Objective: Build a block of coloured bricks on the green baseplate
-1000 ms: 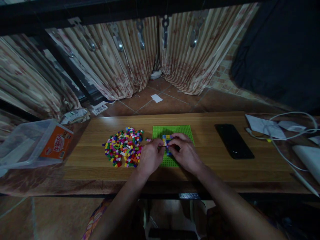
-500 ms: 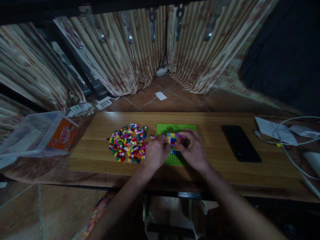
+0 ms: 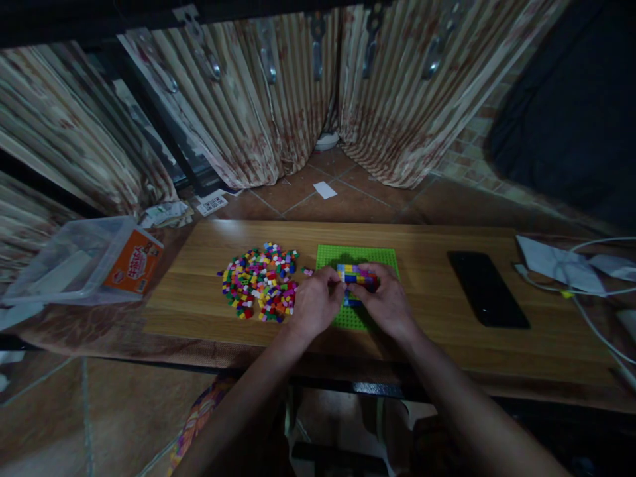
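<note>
A green studded baseplate [image 3: 370, 256] lies on the wooden table [image 3: 427, 311]. On it stands a small block of coloured bricks [image 3: 354, 275], blue, yellow and pink. My left hand [image 3: 315, 305] pinches the block's left end with thumb and fingers. My right hand [image 3: 389, 305] grips its right end from the other side. Both hands rest on the plate's near half and hide it. A loose heap of small coloured bricks [image 3: 260, 281] lies just left of the plate, beside my left hand.
A black phone [image 3: 485, 288] lies flat right of the plate. White papers and cables [image 3: 566, 268] crowd the table's right end. A clear plastic tub with an orange label [image 3: 87, 260] sits at the left end. Striped curtains [image 3: 278, 99] hang behind over a tiled floor.
My hands shifted slightly right and up on the plate and stayed closed around the brick block. The view tilted, so the table sits a little higher and further right.
</note>
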Available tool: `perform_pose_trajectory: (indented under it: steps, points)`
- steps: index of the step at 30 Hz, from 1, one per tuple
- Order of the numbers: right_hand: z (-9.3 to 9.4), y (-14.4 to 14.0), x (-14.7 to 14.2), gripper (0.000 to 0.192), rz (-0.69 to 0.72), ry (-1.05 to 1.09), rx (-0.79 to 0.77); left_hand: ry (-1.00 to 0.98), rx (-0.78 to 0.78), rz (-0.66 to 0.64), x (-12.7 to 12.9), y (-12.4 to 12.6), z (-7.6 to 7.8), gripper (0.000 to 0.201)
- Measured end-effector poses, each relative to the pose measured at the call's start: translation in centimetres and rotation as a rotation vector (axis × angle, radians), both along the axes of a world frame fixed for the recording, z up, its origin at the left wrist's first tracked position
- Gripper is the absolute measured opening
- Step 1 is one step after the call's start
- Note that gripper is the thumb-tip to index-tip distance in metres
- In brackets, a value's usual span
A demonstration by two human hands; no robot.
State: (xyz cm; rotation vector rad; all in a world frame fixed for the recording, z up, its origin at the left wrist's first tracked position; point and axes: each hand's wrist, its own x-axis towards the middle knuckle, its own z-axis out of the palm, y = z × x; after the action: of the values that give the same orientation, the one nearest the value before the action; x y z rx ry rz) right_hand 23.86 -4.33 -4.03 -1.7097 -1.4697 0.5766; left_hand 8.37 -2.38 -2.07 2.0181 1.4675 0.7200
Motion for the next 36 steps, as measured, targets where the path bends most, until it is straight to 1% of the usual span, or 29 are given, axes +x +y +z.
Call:
perform_pose_trajectory:
  steps: [5,9,12,15,17,19,24,26,30,36]
  points:
    - [0.0,0.0,-0.1,0.037,-0.012,0.001,-0.025,-0.033,-0.040,0.036,0.2,0.0,-0.2,0.004]
    - [-0.3,0.0,-0.2,0.036,-0.006,0.015,-0.012,-0.069,-0.074,0.066,0.4,0.0,-0.4,0.003]
    - [-0.6,0.0,-0.1,0.035,0.006,0.024,0.003,-0.079,-0.095,0.067,0.5,0.0,-0.5,0.004]
    - [-0.8,0.0,0.2,0.035,0.029,0.031,0.017,-0.041,-0.078,0.050,0.2,0.1,-0.3,0.005]
    - [-0.8,-0.1,0.4,0.035,0.051,0.038,0.020,-0.001,-0.048,0.060,-0.3,0.5,0.0,0.009]
    - [-0.7,-0.1,0.6,0.035,0.057,0.041,0.013,0.059,-0.012,0.111,-1.3,1.2,0.3,0.013]
    - [-0.4,-0.1,0.8,0.036,0.045,0.018,0.012,0.372,0.060,0.351,-4.3,3.6,0.7,0.018]
    - [-0.4,0.0,0.8,0.035,0.050,0.003,0.014,0.446,0.072,0.405,-5.2,4.4,0.6,0.023]
    - [-0.4,0.2,1.0,0.033,0.020,0.010,0.000,0.537,0.057,0.431,-5.9,5.1,0.5,0.030]
    - [-0.5,0.3,1.4,0.032,0.017,0.032,-0.022,0.623,0.008,0.393,-5.5,5.2,0.3,0.028]
